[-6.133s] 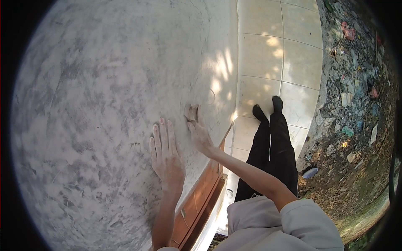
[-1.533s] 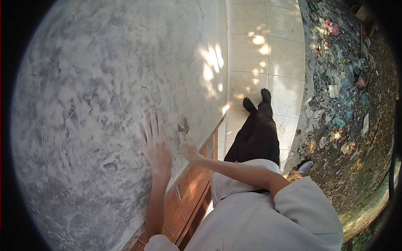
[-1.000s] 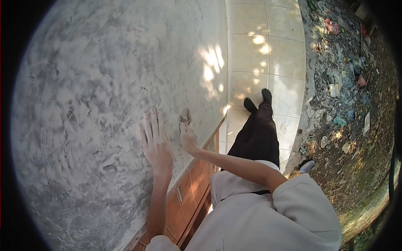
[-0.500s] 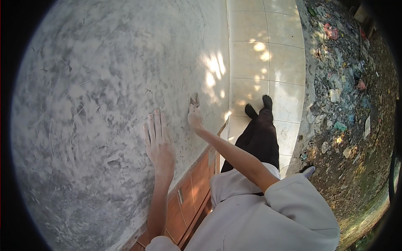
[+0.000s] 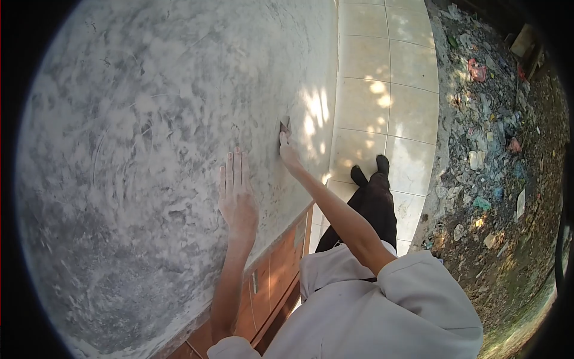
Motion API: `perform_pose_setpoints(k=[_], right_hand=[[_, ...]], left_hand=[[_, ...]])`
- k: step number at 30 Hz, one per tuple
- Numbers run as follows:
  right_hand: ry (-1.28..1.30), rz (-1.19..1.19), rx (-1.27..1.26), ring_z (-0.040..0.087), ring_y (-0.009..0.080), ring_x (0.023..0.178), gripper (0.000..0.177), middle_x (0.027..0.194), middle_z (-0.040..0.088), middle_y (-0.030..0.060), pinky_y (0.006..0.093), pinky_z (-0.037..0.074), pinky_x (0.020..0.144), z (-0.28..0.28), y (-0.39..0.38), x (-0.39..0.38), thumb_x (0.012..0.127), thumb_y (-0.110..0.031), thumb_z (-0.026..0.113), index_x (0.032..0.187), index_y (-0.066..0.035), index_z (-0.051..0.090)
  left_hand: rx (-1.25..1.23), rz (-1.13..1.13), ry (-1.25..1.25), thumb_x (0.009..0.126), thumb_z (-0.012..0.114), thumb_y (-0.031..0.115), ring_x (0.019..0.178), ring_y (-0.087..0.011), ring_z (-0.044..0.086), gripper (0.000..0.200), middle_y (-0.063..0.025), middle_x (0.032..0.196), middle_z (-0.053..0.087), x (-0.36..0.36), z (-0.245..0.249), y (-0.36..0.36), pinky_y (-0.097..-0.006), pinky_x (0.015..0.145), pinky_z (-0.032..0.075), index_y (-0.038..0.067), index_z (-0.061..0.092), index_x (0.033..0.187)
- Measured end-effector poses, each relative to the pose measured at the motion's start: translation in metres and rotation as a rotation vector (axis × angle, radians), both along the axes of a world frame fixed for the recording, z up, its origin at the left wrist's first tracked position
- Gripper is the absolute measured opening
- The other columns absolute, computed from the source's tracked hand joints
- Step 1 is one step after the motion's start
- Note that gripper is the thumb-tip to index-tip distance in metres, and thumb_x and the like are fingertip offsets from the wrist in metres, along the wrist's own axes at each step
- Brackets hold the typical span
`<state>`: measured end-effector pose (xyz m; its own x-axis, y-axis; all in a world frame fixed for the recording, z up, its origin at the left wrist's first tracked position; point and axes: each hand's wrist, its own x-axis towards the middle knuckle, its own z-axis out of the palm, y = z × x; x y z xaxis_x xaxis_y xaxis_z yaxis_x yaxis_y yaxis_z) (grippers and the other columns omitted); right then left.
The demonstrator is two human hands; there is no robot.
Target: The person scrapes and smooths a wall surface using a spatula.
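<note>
The left hand [image 5: 237, 194] lies flat on the grey wall [image 5: 119, 149], fingers straight, holding nothing. Just to its right, the right hand [image 5: 289, 154] pinches a small brown piece [image 5: 285, 124] and presses it on the wall, near the wall's right edge. The fingers hide most of the piece, so I cannot tell what it is. Rubbish [image 5: 496, 137] lies on the ground at the far right.

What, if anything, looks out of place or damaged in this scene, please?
The wall is blotchy, grey and white, with swirl marks around the flat left hand and the right hand holding a small brown pad. Litter lies strewn over the dirt beside the tiled floor.
</note>
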<state>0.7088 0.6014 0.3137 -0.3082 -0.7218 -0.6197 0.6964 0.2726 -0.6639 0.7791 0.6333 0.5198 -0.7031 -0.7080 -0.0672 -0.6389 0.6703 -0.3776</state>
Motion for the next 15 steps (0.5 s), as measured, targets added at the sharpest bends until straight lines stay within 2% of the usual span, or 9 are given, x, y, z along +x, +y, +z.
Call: perform_pose_setpoints(k=[2,3,5,6,8,9,11,13,15], right_hand=[[0.221,-0.045,0.033,0.048,0.0366,0.123,0.053,0.130,0.052,0.0262,0.0375,0.034,0.104,0.014,-0.001,0.003,0.100,-0.039,0.036,0.124,0.006,0.054],[0.128,-0.017,-0.031,0.044,0.0367,0.127,0.051,0.133,0.049,0.0263,0.0367,0.031,0.106,0.039,0.016,0.011,0.100,-0.036,0.038,0.126,0.006,0.052],[0.340,-0.177,-0.296,0.047,0.0377,0.123,0.047,0.129,0.053,0.0261,0.0372,0.034,0.104,0.063,0.046,0.051,0.100,-0.032,0.041,0.125,0.006,0.053],[0.344,-0.177,-0.298,0.047,0.0377,0.123,0.047,0.129,0.053,0.0261,0.0372,0.034,0.104,0.060,0.046,0.053,0.100,-0.032,0.041,0.125,0.006,0.053],[0.386,-0.074,-0.299,0.042,0.0302,0.130,0.043,0.136,0.047,0.0248,0.0346,0.028,0.108,0.050,0.043,0.052,0.100,-0.025,0.042,0.127,0.008,0.051],[0.248,0.028,-0.214,0.046,0.0304,0.126,0.045,0.131,0.051,0.0249,0.0339,0.032,0.105,0.058,0.030,0.019,0.100,-0.029,0.041,0.122,0.009,0.054],[0.177,0.058,-0.045,0.050,0.0314,0.121,0.048,0.124,0.056,0.0252,0.0347,0.035,0.101,0.038,-0.013,-0.030,0.100,-0.032,0.040,0.119,0.009,0.056],[0.202,-0.003,-0.089,0.054,0.0309,0.116,0.052,0.117,0.060,0.0247,0.0342,0.038,0.098,-0.006,-0.050,-0.050,0.101,-0.036,0.038,0.120,0.009,0.054],[0.271,-0.014,-0.049,0.052,0.0310,0.118,0.051,0.119,0.059,0.0247,0.0345,0.037,0.099,0.033,-0.029,-0.036,0.101,-0.035,0.039,0.122,0.009,0.053]], left_hand=[[0.001,-0.001,0.015,0.086,0.052,0.010,0.137,-0.0245,0.033,0.058,-0.0103,0.148,0.037,0.001,0.002,0.002,-0.0389,0.115,0.025,0.003,0.038,0.141],[0.011,-0.003,0.022,0.085,0.053,0.010,0.137,-0.0246,0.034,0.057,-0.0106,0.147,0.038,0.002,0.003,0.004,-0.0387,0.115,0.025,0.003,0.039,0.141],[-0.015,-0.033,0.028,0.085,0.053,0.010,0.137,-0.0251,0.034,0.057,-0.0111,0.147,0.038,0.003,0.009,0.010,-0.0389,0.115,0.025,0.002,0.039,0.140],[-0.038,-0.062,0.026,0.085,0.053,0.011,0.136,-0.0255,0.034,0.057,-0.0117,0.146,0.039,0.003,0.012,0.012,-0.0391,0.115,0.025,0.001,0.039,0.140],[-0.051,-0.062,0.042,0.085,0.053,0.011,0.137,-0.0254,0.034,0.057,-0.0115,0.147,0.038,-0.002,0.017,0.010,-0.0393,0.115,0.025,0.002,0.039,0.140],[-0.060,-0.056,0.051,0.086,0.053,0.011,0.137,-0.0252,0.033,0.057,-0.0113,0.147,0.038,-0.003,0.020,0.009,-0.0394,0.115,0.025,0.002,0.039,0.140],[-0.077,-0.035,0.064,0.086,0.053,0.011,0.137,-0.0249,0.033,0.057,-0.0108,0.148,0.037,-0.004,0.025,0.010,-0.0397,0.115,0.025,0.003,0.038,0.141],[-0.086,-0.015,0.075,0.087,0.053,0.011,0.138,-0.0246,0.032,0.057,-0.0104,0.148,0.036,-0.006,0.031,0.013,-0.0399,0.115,0.025,0.004,0.038,0.141],[-0.102,-0.004,0.095,0.088,0.053,0.011,0.138,-0.0242,0.032,0.057,-0.0100,0.149,0.036,-0.012,0.037,0.011,-0.0402,0.114,0.026,0.004,0.037,0.142]])
